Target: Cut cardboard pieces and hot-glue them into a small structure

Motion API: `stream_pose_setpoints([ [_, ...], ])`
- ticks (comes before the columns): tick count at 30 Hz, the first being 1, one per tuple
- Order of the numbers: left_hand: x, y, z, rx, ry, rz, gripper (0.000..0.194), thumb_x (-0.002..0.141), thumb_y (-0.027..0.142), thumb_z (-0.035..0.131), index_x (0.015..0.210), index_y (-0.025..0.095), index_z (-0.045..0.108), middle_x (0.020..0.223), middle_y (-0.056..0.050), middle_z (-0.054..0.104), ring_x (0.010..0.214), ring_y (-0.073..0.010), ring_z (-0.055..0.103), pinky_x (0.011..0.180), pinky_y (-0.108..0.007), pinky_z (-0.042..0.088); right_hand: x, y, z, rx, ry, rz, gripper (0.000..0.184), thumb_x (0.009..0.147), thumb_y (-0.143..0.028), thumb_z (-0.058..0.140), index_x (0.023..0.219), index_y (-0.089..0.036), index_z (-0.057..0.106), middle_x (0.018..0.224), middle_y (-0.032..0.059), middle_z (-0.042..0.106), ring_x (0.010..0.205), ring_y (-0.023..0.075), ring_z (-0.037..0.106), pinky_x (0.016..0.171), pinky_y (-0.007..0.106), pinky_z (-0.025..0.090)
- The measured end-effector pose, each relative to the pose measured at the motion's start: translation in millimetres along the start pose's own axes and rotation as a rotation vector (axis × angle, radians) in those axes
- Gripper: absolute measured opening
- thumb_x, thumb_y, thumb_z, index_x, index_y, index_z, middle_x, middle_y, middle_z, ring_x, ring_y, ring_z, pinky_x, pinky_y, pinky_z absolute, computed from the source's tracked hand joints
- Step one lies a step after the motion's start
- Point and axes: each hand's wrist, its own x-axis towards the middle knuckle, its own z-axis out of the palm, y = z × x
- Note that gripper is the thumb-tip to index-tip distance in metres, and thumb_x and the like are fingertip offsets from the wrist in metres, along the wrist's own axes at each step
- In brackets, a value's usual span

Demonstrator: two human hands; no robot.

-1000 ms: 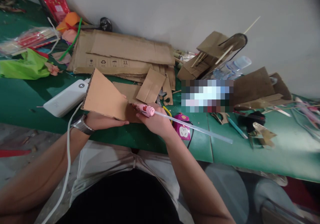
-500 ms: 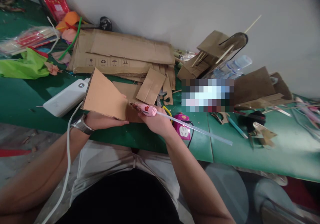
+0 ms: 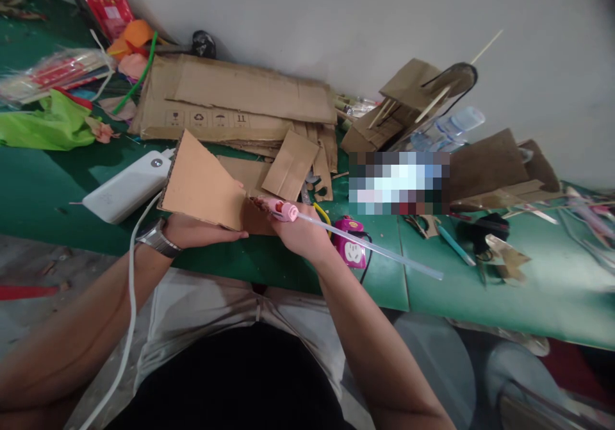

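Observation:
My left hand grips a folded cardboard piece from below and holds it tilted over the front of the bench. In my right hand is a pink hot glue gun, its tip close to the right edge of the cardboard. A long clear glue stick juts from the back of the gun toward the right. Whether the tip touches the cardboard, I cannot tell.
Behind my hands lie stacked cardboard sheets. A white power bank with a cable is on the left. Right of me are a pink socket block, a blue pen, a plastic bottle and a cardboard construction on the green bench.
The glue gun and its glue stick have shifted very slightly to the left. My left hand and the cardboard piece stay almost still.

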Motion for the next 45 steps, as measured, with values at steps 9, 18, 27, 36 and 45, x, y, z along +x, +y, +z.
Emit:
stream_pose_setpoints([
  [9,-1,0,1.3,0.115,0.033,0.021,0.089,0.082,0.060,0.069,0.150,0.018,0.030,0.157,-0.015,0.050,0.147,-0.0374,0.044,0.131,-0.055,0.016,-1,-2,-2,-0.041,-0.028,-0.007,0.043,0.110,-0.030,0.036,0.137,-0.020,0.068,0.126,0.0170,0.075,0.113,0.0340,0.072,0.086,0.039,0.054],
  [18,1,2,-0.3,0.079,-0.020,0.000,0.086,0.084,0.060,0.064,0.149,0.018,0.029,0.160,-0.016,0.047,0.150,-0.0360,0.039,0.132,-0.053,0.013,-1,0,-2,-0.063,-0.026,-0.034,0.044,0.109,-0.028,0.036,0.142,-0.023,0.066,0.122,0.0179,0.077,0.114,0.0355,0.071,0.084,0.039,0.053],
  [27,0,-5,1.7,0.052,0.003,-0.012,0.089,0.082,0.063,0.067,0.151,0.021,0.029,0.157,-0.016,0.050,0.147,-0.0358,0.045,0.131,-0.054,0.019,-1,4,8,0.068,0.089,-0.011,0.040,0.107,-0.032,0.045,0.141,-0.029,0.066,0.130,0.0102,0.075,0.113,0.0313,0.071,0.084,0.036,0.051],
  [36,0,-1,0.2,-0.023,-0.032,-0.032,0.083,0.086,0.059,0.063,0.151,0.018,0.030,0.159,-0.016,0.050,0.150,-0.0356,0.042,0.132,-0.055,0.013,-1,7,11,0.163,0.122,0.023,0.036,0.105,-0.034,0.051,0.136,-0.029,0.070,0.121,0.0077,0.076,0.107,0.0270,0.072,0.081,0.032,0.049],
  [45,1,-1,2.3,0.035,-0.028,-0.004,0.086,0.083,0.059,0.063,0.151,0.016,0.031,0.158,-0.016,0.050,0.148,-0.0353,0.043,0.131,-0.052,0.019,0,5,10,0.043,0.070,0.025,0.037,0.108,-0.033,0.045,0.130,-0.021,0.072,0.122,0.0142,0.076,0.109,0.0305,0.071,0.083,0.034,0.050],
])
